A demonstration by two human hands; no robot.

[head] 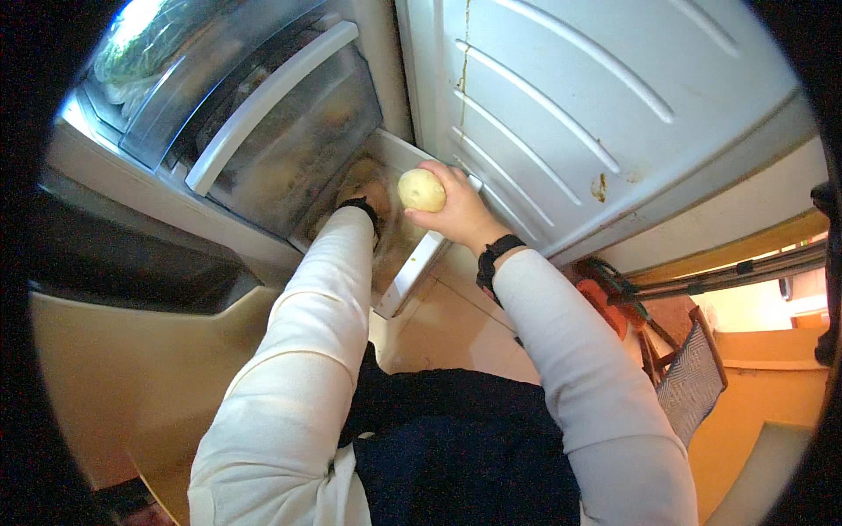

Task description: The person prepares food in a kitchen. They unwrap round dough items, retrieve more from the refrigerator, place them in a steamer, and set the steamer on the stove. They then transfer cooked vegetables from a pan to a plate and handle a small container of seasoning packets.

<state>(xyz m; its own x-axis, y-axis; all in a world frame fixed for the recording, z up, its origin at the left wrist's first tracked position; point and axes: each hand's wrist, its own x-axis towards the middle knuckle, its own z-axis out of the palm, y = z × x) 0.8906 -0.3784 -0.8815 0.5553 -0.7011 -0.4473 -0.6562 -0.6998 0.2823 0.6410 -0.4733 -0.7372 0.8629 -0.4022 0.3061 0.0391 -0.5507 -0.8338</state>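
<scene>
My right hand (457, 207) grips a pale, round potato (421, 190) above the right side of a pulled-out lower refrigerator drawer (411, 273). The drawer has clear walls and a white front handle. My left hand (373, 197) reaches down inside this drawer, beside brownish round produce (360, 169) that is dim and partly hidden. Whether the left fingers hold anything cannot be told. Both wrists wear black bands below long white sleeves.
The refrigerator door (559, 85) stands open at the right, with ribs and brown stains. Another drawer (283, 131) with a white handle is above the low one. Leafy greens in a bag (135, 69) lie at upper left. A folding chair (694, 378) stands at right.
</scene>
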